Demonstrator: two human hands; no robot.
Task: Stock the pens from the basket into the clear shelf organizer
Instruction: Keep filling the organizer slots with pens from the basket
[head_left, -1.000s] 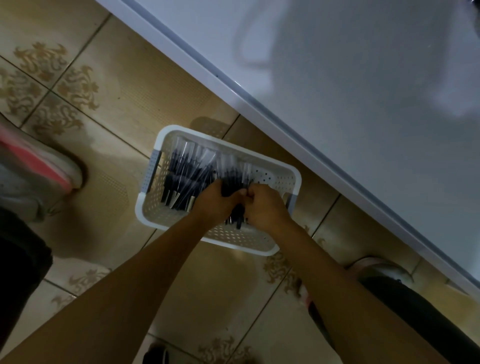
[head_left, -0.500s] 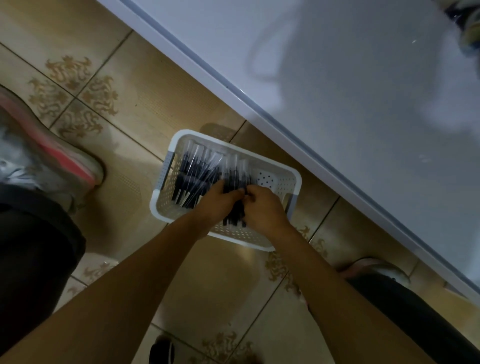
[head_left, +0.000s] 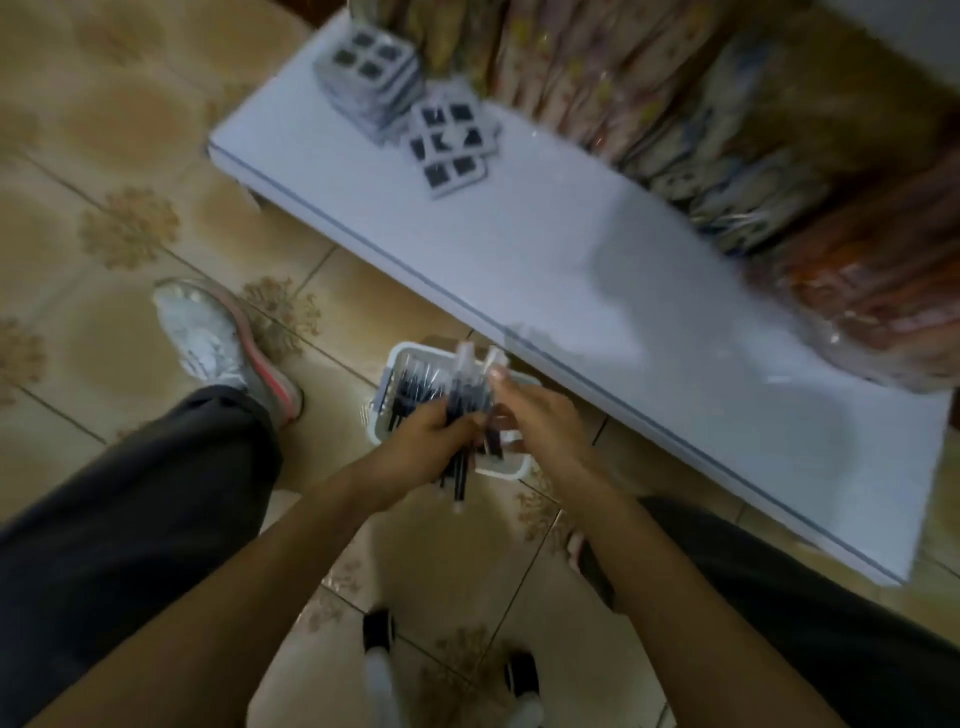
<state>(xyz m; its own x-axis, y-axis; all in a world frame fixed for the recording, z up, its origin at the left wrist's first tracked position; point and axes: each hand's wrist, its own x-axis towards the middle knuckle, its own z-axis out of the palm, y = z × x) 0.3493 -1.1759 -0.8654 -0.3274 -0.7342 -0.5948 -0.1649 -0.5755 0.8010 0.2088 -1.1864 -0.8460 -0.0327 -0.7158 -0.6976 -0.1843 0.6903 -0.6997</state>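
A white perforated basket (head_left: 393, 371) sits on the tiled floor against the low white shelf (head_left: 519, 249). Several dark pens with clear caps (head_left: 413, 387) lie inside it. My left hand (head_left: 421, 441) grips a bundle of pens (head_left: 465, 402) above the basket, the pen ends sticking out below the fist. My right hand (head_left: 540, 421) holds the same bundle from the right, one finger stretched up beside the caps. The frame is blurred. I see no clear organizer in this view.
On the shelf stand two stacks of grey packs with dark squares (head_left: 366, 60) (head_left: 452, 145) and a row of wrapped colourful packets (head_left: 727, 130). My white shoe (head_left: 223, 343) is left of the basket. White legs with black caps (head_left: 376, 670) stand between my knees.
Both hands have lifted the bundle of pens up out of the basket. My head has tilted up and back, bringing the shelf's goods into view.
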